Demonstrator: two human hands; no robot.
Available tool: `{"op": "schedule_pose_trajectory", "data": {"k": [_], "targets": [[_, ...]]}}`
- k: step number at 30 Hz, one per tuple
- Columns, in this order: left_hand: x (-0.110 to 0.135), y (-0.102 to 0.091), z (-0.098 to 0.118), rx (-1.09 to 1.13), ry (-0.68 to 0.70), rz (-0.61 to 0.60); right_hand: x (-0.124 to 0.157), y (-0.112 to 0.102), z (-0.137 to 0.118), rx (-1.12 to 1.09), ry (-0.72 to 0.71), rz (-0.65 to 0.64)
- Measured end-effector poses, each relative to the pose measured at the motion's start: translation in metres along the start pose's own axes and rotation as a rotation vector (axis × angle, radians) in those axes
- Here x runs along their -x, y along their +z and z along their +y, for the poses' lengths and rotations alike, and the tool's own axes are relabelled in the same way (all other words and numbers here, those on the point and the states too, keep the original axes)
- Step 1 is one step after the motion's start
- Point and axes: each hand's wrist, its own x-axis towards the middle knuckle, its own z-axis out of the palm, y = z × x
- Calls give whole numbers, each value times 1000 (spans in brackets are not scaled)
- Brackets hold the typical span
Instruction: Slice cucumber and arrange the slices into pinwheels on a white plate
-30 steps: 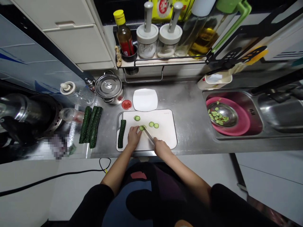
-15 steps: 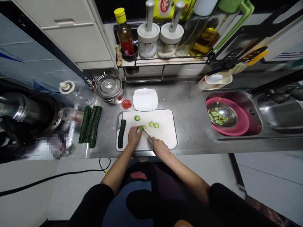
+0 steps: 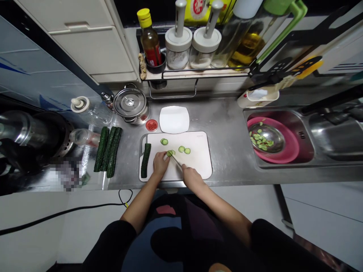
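Two hands are working over the cutting board [image 3: 198, 166]. Near the board's middle, the left hand [image 3: 160, 166] is gripping a cucumber piece [image 3: 169, 153] with its fingers bent around it, and the hand is hiding most of the piece. At the board's near side, the right hand [image 3: 193, 177] is holding a knife [image 3: 177, 162], its fingers closed round the handle while the blade is reaching the cucumber's cut end.

The piece is probably feeling light, firm and crisp. Its cut face is likely being slippery, while the bumpy skin is presumably offering better purchase; pinching the skin on both sides, behind the cut face and with fingertips tucked back, is seeming safest. Being round, it is probably tending to roll.

Loose slices [image 3: 181, 149] are lying on the board's far half, likely bending or tearing easily, so lifting by the rim is making sense. A dark cucumber length [image 3: 146, 160] is lying along the board's left side, apparently stiff and heavier, inviting a mid-length hold.
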Motion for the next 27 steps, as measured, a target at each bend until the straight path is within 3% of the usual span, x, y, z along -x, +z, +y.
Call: {"op": "schedule_pose_trajectory", "data": {"k": [19, 27], "targets": [[-1, 1, -1, -5, 4, -12, -4, 3, -3, -33, 7, -17], [-5, -2, -1, -25, 8, -26, 7, 7, 9, -49, 2, -34]]}}
